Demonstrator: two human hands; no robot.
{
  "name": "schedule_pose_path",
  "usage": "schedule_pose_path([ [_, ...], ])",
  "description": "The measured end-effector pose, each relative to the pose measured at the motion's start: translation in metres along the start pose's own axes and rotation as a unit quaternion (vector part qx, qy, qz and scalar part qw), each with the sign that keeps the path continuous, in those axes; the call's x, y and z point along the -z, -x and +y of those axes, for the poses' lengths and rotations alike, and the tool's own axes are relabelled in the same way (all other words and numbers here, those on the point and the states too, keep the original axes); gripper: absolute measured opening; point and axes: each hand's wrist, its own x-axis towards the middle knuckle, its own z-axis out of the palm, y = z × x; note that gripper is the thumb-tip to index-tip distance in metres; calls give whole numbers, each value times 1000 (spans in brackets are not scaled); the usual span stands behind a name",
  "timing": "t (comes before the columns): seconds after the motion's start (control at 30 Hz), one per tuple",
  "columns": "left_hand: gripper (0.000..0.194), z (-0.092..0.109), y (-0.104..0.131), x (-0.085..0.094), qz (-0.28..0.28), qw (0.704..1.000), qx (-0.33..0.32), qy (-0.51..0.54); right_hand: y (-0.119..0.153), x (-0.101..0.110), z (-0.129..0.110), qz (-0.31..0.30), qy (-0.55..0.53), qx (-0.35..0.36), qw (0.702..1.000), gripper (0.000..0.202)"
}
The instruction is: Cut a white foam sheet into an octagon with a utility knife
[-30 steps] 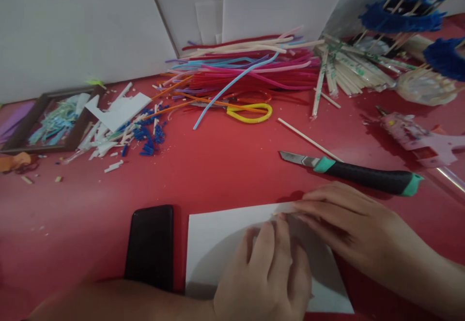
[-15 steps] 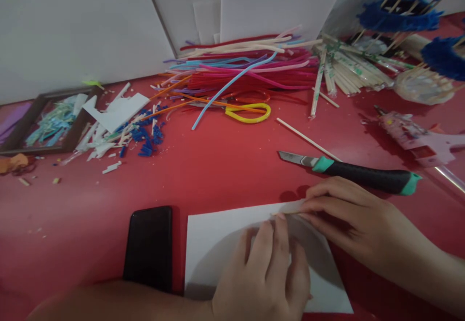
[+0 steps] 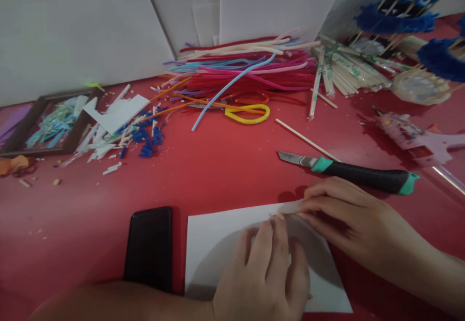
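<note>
A white sheet (image 3: pixel 218 243) lies on the red table (image 3: pixel 218 175) at the near edge. My left hand (image 3: pixel 267 272) rests flat on the sheet, fingers pointing to its far edge. My right hand (image 3: pixel 348 219) comes in from the right and pinches a thin wooden stick (image 3: pixel 286 212) against the sheet's far right corner. The left fingertips touch the same spot. A utility knife (image 3: pixel 356 173) with a black and teal handle and its blade out lies just beyond my right hand.
A black phone (image 3: pixel 149 248) lies left of the sheet. Farther back are a pile of coloured pipe cleaners (image 3: pixel 247 71), yellow-handled scissors (image 3: pixel 249 113), wrapped chopsticks (image 3: pixel 345 71), a glue gun (image 3: pixel 414 134), blue and white scraps (image 3: pixel 123 132) and a brown frame (image 3: pixel 47 122).
My right hand shifted slightly and lifted the sheet's far right corner a little around the stick. The left hand stayed nearly still.
</note>
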Motion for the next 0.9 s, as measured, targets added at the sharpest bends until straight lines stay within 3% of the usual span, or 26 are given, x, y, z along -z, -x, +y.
schedule_pose_path([
  [0.17, 29, 1, 1, -1, -2, 1000, -9, -4, 4, 21, 18, 70, 189, -26, 979, 14],
  [0.3, 31, 2, 2, -2, 1, 1000, -2, -9, 13, 26, 48, -13, 230, -16, 973, 49],
  [0.4, 28, 3, 2, -2, 3, 1000, 0, -18, 16, 22, 59, -44, 244, -24, 969, 51],
  [0.6, 29, 5, 3, -5, 19, 999, 0, -29, 14, 24, 51, -69, 295, 41, 952, 45],
  [0.8, 32, 5, 4, -6, 13, 1000, 4, -27, 26, 21, 36, -48, 220, 87, 970, 65],
  [0.9, 29, 5, 3, -5, 5, 1000, 7, -24, 25, 24, 30, -111, 188, 141, 966, 67],
])
